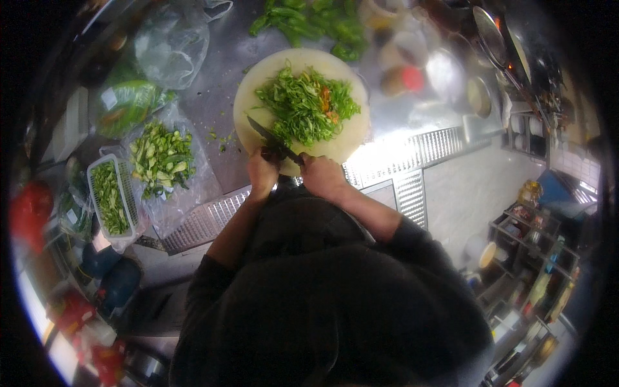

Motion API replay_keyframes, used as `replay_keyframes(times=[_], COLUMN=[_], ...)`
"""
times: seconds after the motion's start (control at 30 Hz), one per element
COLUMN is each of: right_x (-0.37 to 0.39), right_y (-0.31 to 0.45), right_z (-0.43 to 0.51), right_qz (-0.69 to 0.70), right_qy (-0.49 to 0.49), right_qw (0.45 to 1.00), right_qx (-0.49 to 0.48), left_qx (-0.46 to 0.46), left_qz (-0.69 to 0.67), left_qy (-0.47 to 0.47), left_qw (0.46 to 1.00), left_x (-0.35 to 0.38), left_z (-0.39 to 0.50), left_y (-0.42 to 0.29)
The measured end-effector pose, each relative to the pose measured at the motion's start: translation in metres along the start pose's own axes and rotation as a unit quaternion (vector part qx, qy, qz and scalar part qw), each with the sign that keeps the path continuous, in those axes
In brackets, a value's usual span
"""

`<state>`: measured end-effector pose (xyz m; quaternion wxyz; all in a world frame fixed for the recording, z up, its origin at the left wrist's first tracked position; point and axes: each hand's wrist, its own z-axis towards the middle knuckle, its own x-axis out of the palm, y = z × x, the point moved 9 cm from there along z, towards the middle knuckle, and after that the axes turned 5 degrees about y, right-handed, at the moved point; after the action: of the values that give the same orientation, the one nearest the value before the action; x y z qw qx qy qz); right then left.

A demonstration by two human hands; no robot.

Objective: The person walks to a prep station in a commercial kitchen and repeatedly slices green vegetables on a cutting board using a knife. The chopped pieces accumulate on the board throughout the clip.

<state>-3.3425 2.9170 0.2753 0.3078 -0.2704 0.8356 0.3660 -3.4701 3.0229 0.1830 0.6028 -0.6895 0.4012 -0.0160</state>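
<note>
A round, pale chopping board (251, 101) lies on the metal counter before me. Heaped on it are chopped green vegetables (307, 104) with a few orange-red pieces at the right of the heap. My right hand (321, 174) grips the handle of a kitchen knife (266, 133), whose dark blade points up and left across the board's near-left part. At the board's near edge, my left hand (263, 171) is closed around something dark beside the blade; what it is cannot be told.
Left of the board are cut green vegetables (159, 157) on a plastic bag, a white plastic basket (128, 208) of cut greens and bagged vegetables (125, 104). Whole green peppers (309, 22) lie beyond the board. A red-topped container (404, 80) stands right, with a pan (488, 36) farther off.
</note>
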Motion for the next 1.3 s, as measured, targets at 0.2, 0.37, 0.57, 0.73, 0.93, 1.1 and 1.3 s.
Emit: replay_keyframes(times=[0.2,0.37,0.57,0.73,0.93,1.1,1.3], right_x=[0.002,-0.002,-0.001,-0.001,-0.004,0.001,0.009], right_y=[0.000,0.004,0.004,0.000,0.008,0.006,0.002], right_z=[0.001,-0.002,-0.003,0.001,0.001,0.004,0.003], right_qz=[0.006,0.007,0.002,-0.009,0.002,0.003,-0.004], right_qy=[0.013,0.010,0.000,-0.010,-0.027,-0.014,0.017], right_qw=[1.000,1.000,1.000,1.000,0.999,1.000,1.000], right_qx=[0.011,-0.006,0.001,0.024,-0.037,-0.025,-0.011], left_qx=[0.007,0.041,-0.036,-0.081,-0.008,0.006,0.017], left_qz=[0.067,0.071,-0.063,-0.196,0.027,0.046,0.048], left_qy=[0.002,-0.044,-0.002,0.025,-0.006,-0.001,0.003], left_qw=[0.998,0.996,0.997,0.977,1.000,0.999,0.999], left_x=[-0.010,-0.018,-0.007,0.010,-0.007,-0.016,-0.016], left_z=[-0.009,-0.007,-0.008,0.001,-0.003,-0.008,-0.010], left_y=[-0.017,-0.033,-0.001,0.036,0.005,-0.027,-0.030])
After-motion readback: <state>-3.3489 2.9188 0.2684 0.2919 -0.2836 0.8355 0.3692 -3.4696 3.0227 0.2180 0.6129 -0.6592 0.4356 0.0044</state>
